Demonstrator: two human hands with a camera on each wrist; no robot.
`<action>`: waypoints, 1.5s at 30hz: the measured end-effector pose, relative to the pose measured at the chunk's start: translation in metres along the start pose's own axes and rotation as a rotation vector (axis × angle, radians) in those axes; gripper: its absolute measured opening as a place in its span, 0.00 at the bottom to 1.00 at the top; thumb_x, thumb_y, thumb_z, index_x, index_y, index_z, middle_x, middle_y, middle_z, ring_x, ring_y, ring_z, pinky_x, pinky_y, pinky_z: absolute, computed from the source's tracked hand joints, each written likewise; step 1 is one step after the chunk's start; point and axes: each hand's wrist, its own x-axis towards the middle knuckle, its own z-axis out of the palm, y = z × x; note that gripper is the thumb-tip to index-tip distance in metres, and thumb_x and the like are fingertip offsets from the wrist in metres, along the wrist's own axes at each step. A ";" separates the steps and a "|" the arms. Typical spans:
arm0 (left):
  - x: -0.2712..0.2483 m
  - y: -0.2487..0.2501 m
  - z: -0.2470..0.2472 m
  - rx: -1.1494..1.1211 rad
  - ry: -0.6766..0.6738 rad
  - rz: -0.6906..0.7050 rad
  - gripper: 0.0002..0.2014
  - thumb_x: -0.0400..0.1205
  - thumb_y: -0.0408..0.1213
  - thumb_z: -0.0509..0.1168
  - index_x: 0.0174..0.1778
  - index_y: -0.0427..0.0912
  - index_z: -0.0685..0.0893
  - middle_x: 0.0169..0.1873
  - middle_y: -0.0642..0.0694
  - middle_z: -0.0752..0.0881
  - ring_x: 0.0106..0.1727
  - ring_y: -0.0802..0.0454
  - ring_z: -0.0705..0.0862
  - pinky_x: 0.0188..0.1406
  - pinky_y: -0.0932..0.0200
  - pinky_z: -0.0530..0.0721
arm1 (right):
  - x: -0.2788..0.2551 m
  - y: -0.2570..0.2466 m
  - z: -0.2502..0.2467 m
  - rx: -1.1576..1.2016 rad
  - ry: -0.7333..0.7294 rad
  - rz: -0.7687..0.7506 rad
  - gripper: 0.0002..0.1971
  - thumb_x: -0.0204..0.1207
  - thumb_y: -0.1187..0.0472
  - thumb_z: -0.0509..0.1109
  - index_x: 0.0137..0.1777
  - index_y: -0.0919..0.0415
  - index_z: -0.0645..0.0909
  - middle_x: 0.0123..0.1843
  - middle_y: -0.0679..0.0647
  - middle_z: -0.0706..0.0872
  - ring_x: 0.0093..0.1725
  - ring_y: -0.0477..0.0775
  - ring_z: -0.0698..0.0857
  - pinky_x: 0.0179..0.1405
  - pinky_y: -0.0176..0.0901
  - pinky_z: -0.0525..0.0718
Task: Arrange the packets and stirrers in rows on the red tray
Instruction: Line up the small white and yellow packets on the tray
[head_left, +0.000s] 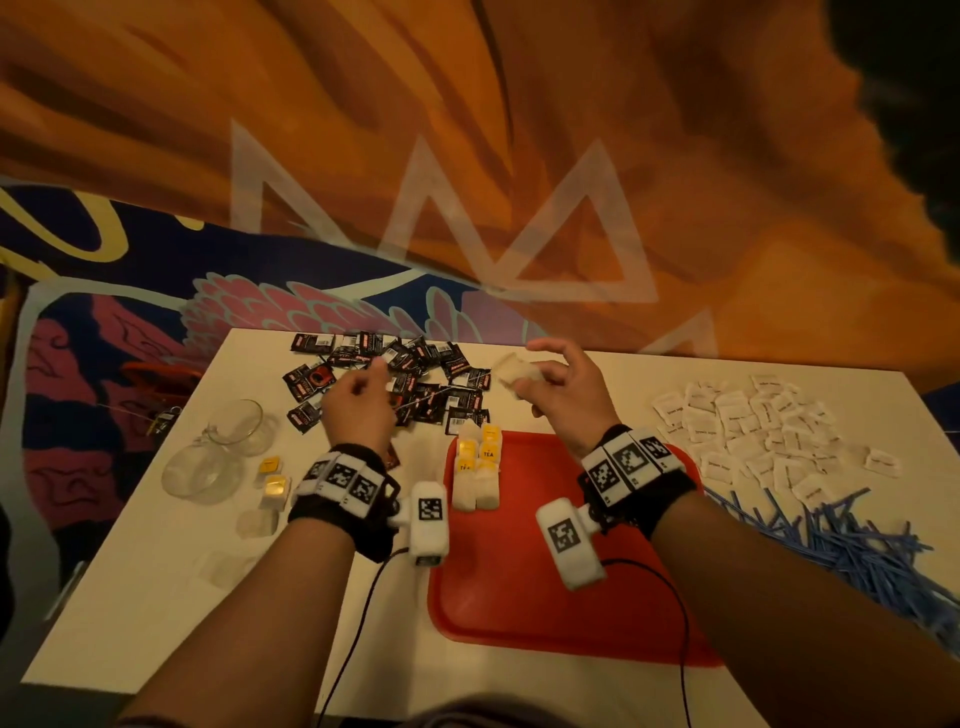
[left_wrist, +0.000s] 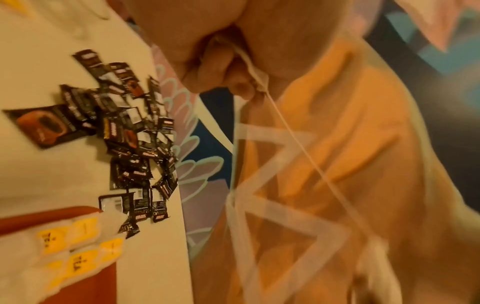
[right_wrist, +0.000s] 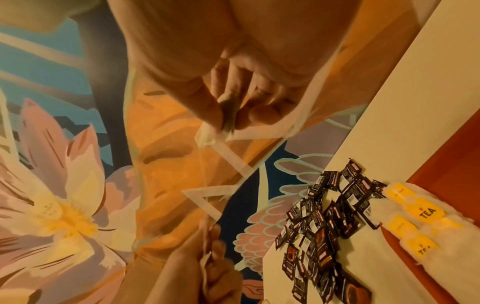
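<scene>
Two hands work one tea bag above the far tabletop (head_left: 156, 597): the right hand (head_left: 563, 392) pinches the pale tea bag (head_left: 514, 371) between thumb and fingers (right_wrist: 265, 113), while the left hand (head_left: 356, 410) pinches its tag end, the string (left_wrist: 298, 142) stretched between them, seemingly to untangle it before laying it down. Yellow-tagged tea bags (head_left: 478, 462) already line the red tray (head_left: 519, 597) at its far left edge, leaving most of it open; black packets (head_left: 395, 379), white packets (head_left: 753, 431) and blue stirrers (head_left: 841, 540) wait off the tray.
</scene>
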 end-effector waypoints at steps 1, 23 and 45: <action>0.006 -0.001 -0.004 -0.051 0.044 -0.047 0.16 0.86 0.49 0.65 0.34 0.47 0.84 0.32 0.47 0.82 0.33 0.51 0.78 0.39 0.54 0.78 | 0.001 0.001 -0.001 -0.014 0.024 -0.014 0.21 0.71 0.73 0.76 0.53 0.48 0.78 0.41 0.55 0.89 0.37 0.48 0.83 0.33 0.38 0.78; -0.024 0.026 0.020 0.460 -0.632 0.582 0.05 0.80 0.37 0.73 0.43 0.54 0.90 0.38 0.66 0.84 0.42 0.73 0.81 0.42 0.80 0.71 | 0.005 0.028 0.003 -0.415 -0.189 -0.157 0.15 0.70 0.56 0.81 0.55 0.44 0.84 0.54 0.38 0.87 0.52 0.41 0.86 0.52 0.33 0.81; 0.003 -0.089 -0.027 0.294 -0.531 0.019 0.05 0.83 0.35 0.70 0.43 0.49 0.88 0.35 0.55 0.85 0.43 0.58 0.84 0.44 0.61 0.77 | -0.020 0.183 0.055 -0.495 -0.102 0.706 0.15 0.78 0.59 0.74 0.65 0.59 0.85 0.61 0.56 0.86 0.54 0.59 0.85 0.52 0.49 0.85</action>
